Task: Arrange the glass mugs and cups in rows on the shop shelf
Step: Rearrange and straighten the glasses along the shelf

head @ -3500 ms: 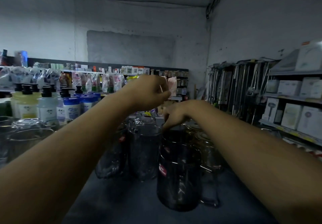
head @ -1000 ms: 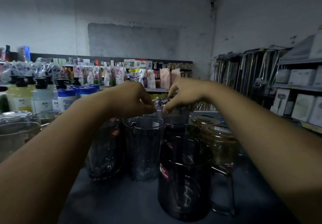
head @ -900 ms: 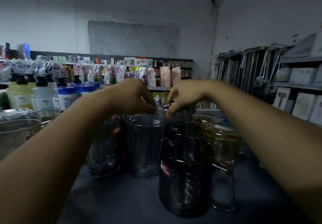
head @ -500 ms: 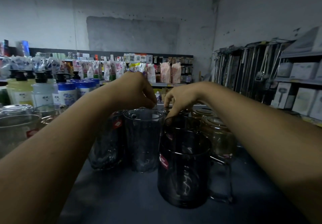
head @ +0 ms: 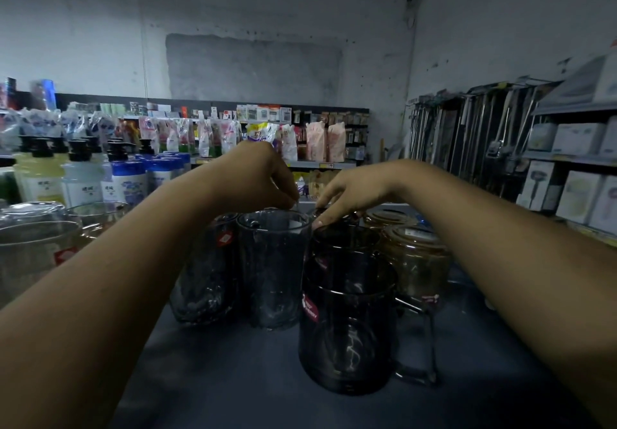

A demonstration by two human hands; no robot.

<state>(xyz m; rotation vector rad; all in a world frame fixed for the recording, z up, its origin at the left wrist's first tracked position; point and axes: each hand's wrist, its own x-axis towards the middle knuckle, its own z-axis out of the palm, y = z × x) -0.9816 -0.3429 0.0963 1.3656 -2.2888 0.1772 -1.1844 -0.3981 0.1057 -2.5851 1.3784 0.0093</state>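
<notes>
Mugs of glass stand close together on the dark shelf. The big dark mug at the front is the landmark. Behind it stands 1 more dark mug, and the amber mugs sit just right of that. Left of the big dark mug stands a tall clear cup. The right hand reaches behind the big dark mug, fingers curled down on a rim at the back. The left hand is curled over the tall clear cup; I cannot tell if it holds anything. To do this well, I think small, slow pushes are best, so the glasses do not knock.
</notes>
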